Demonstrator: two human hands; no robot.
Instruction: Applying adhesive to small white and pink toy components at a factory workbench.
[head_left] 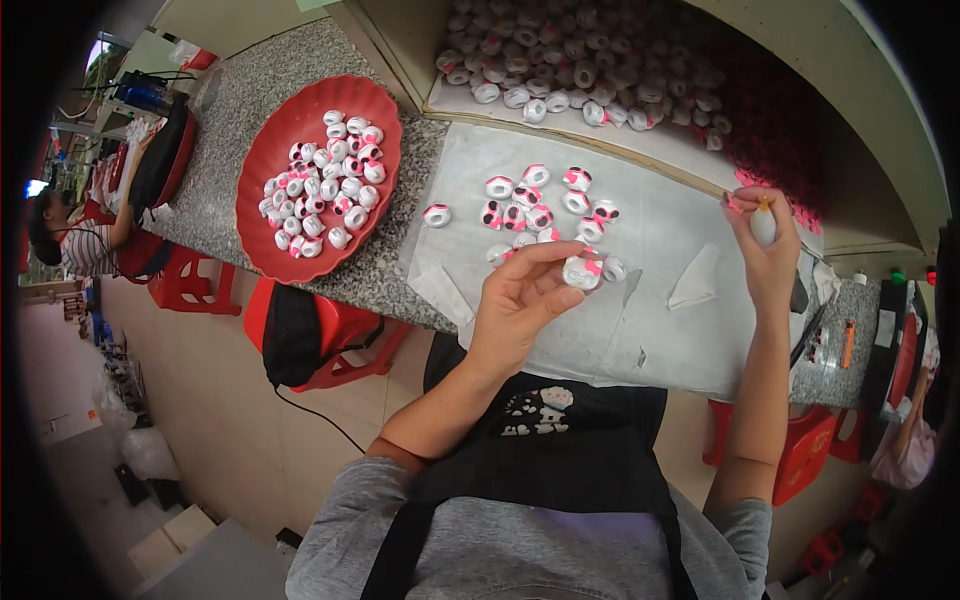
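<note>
Between thumb and forefinger, my left hand [518, 305] pinches a small white doll head [582, 273] with a pink bow, above the middle of the work sheet. My right hand [768, 255] is raised at the far right of the sheet, its fingers curled round a small white bottle with a yellow tip [764, 226]. A tiny pink piece [735, 204] shows at its fingertips, too small to name. Just beyond my left hand lies a loose group of white, pink and black doll heads [518, 214], and one more head [437, 215] sits apart to the left.
A red scalloped tray [262, 215] with many heads stands on the granite counter [225, 130] to the left. Behind the pale sheet [460, 170], a shelf holds piled white heads [585, 72] and pink pieces [775, 165]. Red stools [360, 360] stand below; other people sit at both sides.
</note>
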